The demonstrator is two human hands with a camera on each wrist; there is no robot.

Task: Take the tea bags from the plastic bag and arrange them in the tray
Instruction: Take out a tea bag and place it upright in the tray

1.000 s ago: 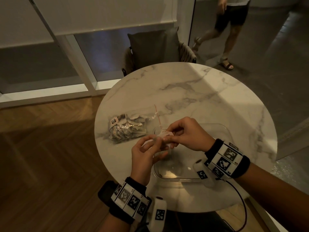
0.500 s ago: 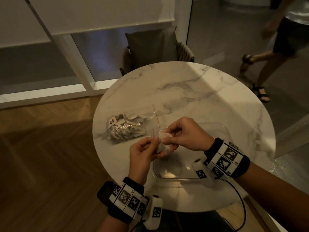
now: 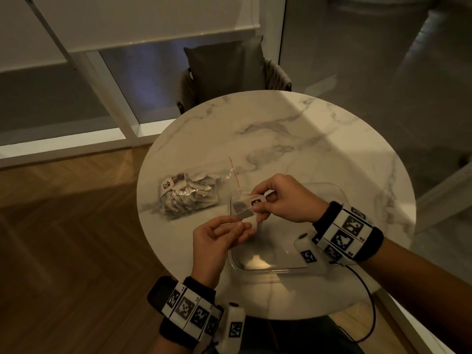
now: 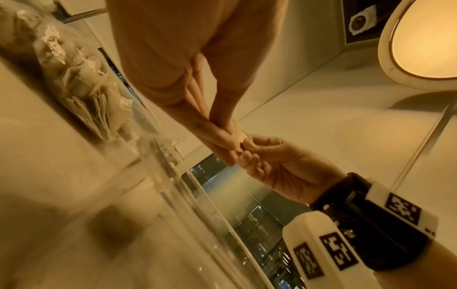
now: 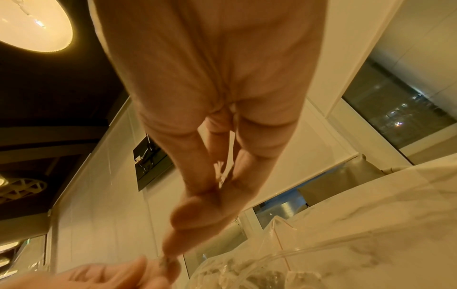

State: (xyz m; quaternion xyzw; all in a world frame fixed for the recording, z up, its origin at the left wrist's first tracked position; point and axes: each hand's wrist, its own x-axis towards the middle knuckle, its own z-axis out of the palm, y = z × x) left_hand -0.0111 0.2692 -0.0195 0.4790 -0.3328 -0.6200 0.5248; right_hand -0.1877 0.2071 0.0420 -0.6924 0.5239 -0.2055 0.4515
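A clear plastic bag [image 3: 189, 195] full of tea bags, with a red zip line, lies on the round marble table [image 3: 293, 139] at the left. It also shows in the left wrist view as the plastic bag [image 4: 81, 86]. A clear tray [image 3: 327, 190] sits to its right. Above the tray's left end both hands hold one tea bag [image 3: 242, 209]. My right hand [image 3: 263, 200] pinches its paper tag with the dark label. My left hand [image 3: 242, 228] pinches the pouch's lower end. In the left wrist view the fingers meet at the tea bag [image 4: 238, 140].
A dark cushioned chair [image 3: 229, 72] stands behind the table. Wood floor lies to the left, a window frame along the back. A cable [image 3: 367, 302] hangs from my right wrist over the table's near edge.
The tea bag has been pulled out longer between the hands, its tag now turned up. The passer-by at the back right has left the view.
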